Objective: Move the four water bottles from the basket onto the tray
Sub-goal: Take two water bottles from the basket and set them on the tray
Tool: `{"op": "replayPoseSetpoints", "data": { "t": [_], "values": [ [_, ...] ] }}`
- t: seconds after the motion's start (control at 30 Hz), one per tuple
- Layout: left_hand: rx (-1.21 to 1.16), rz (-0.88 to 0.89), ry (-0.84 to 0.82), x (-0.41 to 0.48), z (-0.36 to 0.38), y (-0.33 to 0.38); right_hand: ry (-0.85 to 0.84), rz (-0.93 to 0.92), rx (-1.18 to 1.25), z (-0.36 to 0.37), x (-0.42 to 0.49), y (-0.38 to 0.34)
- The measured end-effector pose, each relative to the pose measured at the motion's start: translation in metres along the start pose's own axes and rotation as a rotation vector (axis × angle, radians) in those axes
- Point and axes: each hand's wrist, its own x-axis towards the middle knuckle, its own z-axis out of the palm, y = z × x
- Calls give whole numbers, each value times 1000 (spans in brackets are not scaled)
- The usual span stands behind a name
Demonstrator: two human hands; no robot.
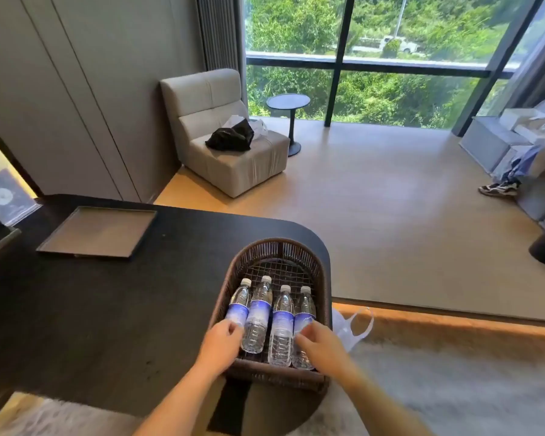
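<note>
You had the dark worktop (107,303) spread out before you, the flat tray (98,231) lying empty well to the left, the woven basket (323,278) at the rounded end. All four water bottles (282,322) lay side by side in it, caps pointing away. Your left hand (222,338) met the leftmost bottle, your right hand (320,339) the rightmost; the fingers (302,330) were half curled, closed on neither. Full and clear, they looked weighty, slick and squashy: best gripped round the labelled middle, I judged.
</note>
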Motion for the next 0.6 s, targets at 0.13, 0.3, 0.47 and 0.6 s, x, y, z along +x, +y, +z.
{"op": "replayPoseSetpoints", "data": {
  "t": [0.13,0.3,0.47,0.6],
  "values": [
    [30,-18,-74,62,-4,7,-6,68,-71,3,53,-20],
    [261,57,-171,113,5,14,-15,117,-162,10,110,-34],
    [373,75,-270,152,23,20,-73,162,-239,17,151,-34],
    [442,28,-317,178,33,27,-132,224,-297,21,173,-29]
  ]
}}
